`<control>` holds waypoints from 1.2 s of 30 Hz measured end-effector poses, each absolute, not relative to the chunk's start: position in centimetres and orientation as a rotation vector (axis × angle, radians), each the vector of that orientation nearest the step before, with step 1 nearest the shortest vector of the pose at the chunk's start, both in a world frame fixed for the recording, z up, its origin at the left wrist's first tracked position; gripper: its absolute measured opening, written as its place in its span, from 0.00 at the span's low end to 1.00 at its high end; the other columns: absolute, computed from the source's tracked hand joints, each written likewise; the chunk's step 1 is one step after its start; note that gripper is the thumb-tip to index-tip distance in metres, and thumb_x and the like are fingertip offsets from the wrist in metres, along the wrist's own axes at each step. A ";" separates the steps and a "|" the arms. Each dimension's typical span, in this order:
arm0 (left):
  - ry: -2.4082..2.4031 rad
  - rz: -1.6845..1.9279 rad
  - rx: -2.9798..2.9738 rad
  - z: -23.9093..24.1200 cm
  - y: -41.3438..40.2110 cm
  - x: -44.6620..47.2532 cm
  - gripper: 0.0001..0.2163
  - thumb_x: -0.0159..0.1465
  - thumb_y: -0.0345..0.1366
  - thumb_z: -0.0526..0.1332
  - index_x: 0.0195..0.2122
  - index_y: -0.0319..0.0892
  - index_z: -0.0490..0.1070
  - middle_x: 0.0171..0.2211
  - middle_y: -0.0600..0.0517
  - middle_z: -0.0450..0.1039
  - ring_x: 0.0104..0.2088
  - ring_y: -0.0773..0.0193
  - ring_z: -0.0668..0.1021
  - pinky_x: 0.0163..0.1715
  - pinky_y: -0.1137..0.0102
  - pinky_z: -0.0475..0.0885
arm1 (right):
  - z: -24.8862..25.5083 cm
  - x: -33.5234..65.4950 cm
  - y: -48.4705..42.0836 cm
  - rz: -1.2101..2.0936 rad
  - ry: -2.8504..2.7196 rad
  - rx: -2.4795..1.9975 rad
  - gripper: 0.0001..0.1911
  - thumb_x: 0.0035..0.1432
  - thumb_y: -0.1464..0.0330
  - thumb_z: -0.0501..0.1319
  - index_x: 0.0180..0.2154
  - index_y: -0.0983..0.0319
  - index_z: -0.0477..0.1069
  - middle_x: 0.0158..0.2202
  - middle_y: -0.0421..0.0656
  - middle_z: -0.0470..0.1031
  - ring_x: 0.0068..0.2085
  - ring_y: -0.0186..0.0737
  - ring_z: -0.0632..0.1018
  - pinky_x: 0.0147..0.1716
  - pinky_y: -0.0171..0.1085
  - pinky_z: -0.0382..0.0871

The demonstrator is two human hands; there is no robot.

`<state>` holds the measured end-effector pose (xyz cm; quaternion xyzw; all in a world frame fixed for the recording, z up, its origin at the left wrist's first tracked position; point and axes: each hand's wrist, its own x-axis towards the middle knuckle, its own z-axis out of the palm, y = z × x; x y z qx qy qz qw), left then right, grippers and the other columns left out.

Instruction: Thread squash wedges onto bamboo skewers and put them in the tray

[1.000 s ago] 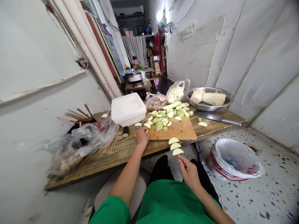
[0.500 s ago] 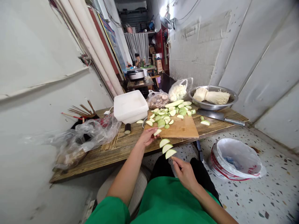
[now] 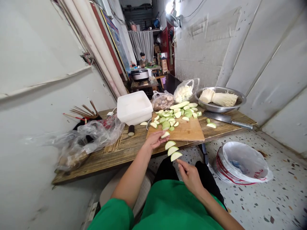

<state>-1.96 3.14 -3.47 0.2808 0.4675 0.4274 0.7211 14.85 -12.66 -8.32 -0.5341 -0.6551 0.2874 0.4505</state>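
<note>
Closest, the right hand (image 3: 190, 175) pinches a thin stick (image 3: 178, 162) with three half-moon slices (image 3: 173, 150) on it, white with green edges. A bit farther, the left hand (image 3: 154, 140) pinches one more slice (image 3: 165, 134), close to the stick's tip; I cannot tell if they touch. That slice is near the front edge of the wooden board (image 3: 187, 131). A pile of cut pieces (image 3: 165, 123) sits on the board. A big knife (image 3: 218, 117) lies to its right. Behind the knife, a metal bowl (image 3: 220, 109) holds long white mushrooms (image 3: 224, 99). Far away, a person (image 3: 144, 60) is at another table.
</note>
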 end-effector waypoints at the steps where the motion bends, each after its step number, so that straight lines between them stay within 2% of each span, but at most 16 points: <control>1: 1.034 0.942 0.612 -3.5 3.2 -1.9 0.05 0.56 0.27 0.60 0.35 0.33 0.70 0.32 0.43 0.76 0.36 0.59 0.78 0.37 0.64 0.76 | -8.3 14.9 -12.7 0.714 -1.614 -1.321 0.16 0.59 0.67 0.51 0.44 0.62 0.74 0.39 0.46 0.78 0.36 0.43 0.80 0.36 0.37 0.74; 15: 1.011 0.966 0.584 -3.3 3.0 -1.6 0.05 0.58 0.25 0.57 0.35 0.31 0.70 0.31 0.41 0.76 0.34 0.59 0.79 0.38 0.65 0.76 | -8.5 15.1 -12.8 0.707 -1.589 -1.295 0.15 0.59 0.68 0.52 0.43 0.62 0.74 0.40 0.46 0.78 0.39 0.43 0.79 0.39 0.38 0.74; 36: 0.996 0.963 0.583 -3.5 3.4 -1.6 0.05 0.58 0.25 0.57 0.36 0.32 0.69 0.30 0.41 0.76 0.33 0.60 0.79 0.37 0.64 0.76 | -8.2 14.9 -12.9 0.678 -1.580 -1.292 0.15 0.59 0.68 0.52 0.42 0.63 0.75 0.39 0.47 0.79 0.37 0.43 0.80 0.37 0.38 0.75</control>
